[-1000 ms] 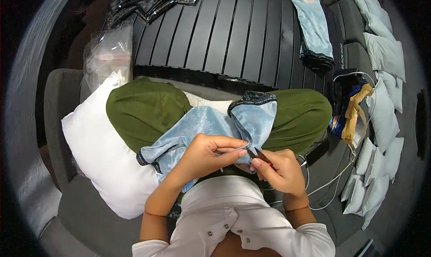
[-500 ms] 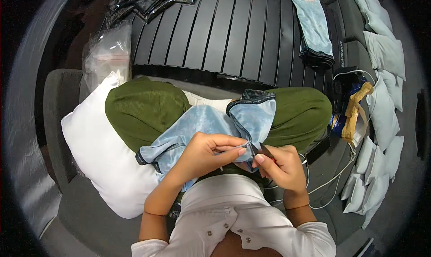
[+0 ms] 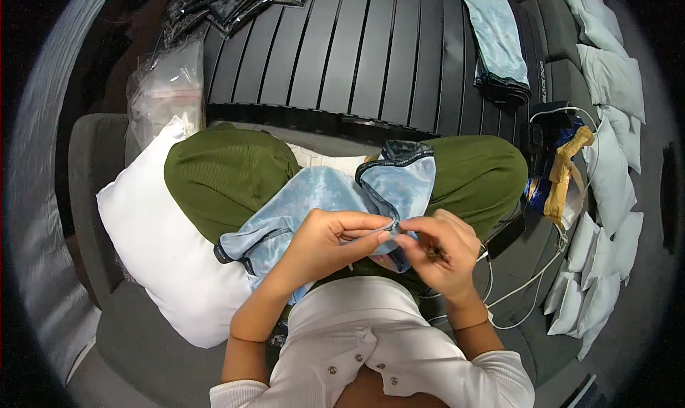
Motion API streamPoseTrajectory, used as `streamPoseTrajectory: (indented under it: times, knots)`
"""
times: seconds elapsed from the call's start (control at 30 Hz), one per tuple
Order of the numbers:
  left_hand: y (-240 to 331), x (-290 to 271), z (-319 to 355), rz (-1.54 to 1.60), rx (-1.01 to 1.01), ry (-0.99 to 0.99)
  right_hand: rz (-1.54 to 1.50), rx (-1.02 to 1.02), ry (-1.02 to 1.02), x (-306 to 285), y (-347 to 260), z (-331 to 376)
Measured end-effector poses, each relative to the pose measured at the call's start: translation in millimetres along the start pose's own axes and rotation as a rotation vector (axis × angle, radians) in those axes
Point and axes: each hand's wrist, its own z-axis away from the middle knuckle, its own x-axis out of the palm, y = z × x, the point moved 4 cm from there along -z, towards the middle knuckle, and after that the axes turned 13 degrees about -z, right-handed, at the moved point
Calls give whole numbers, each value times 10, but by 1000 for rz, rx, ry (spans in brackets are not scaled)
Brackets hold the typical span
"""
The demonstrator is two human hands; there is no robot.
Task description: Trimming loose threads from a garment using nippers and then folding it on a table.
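Observation:
A light blue, shiny cloth piece [image 3: 325, 190] with dark trim [image 3: 367, 182] is spread across my lap. My left hand [image 3: 317, 244] is closed on its edge, pinching the trim between thumb and fingertips. Close beside those fingertips is my right hand [image 3: 454, 267], its thumb and index finger brought together at the same edge. Small dark scissors [image 3: 436, 252] lie tucked in the right palm, mostly hidden by the fingers. Whether the right fingertips also hold a thread is too small to tell.
Ahead stands a black slatted table [image 3: 335, 51] bearing folded light blue cloth [image 3: 492, 30] and black plastic packets [image 3: 239, 1]. A white pillow [image 3: 168, 244] and clear bags [image 3: 168, 87] lie left. To the right are a white cable [image 3: 524, 304] and several pale cushions [image 3: 610, 80].
The scissors' blades have swung away from the cloth edge into my right palm. My right thumb and index finger have moved to the trim. My left hand keeps its pinch.

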Motion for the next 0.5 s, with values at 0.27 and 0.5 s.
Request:
streamPoseTrajectory:
  times: [0.27,0.5]
  knots:
    - [45,34,-7,4,115,29,72,-79,-19,62,71,-12]
    - [-22,28,-4,-34,91,72,-297,383,80,88,256,119]
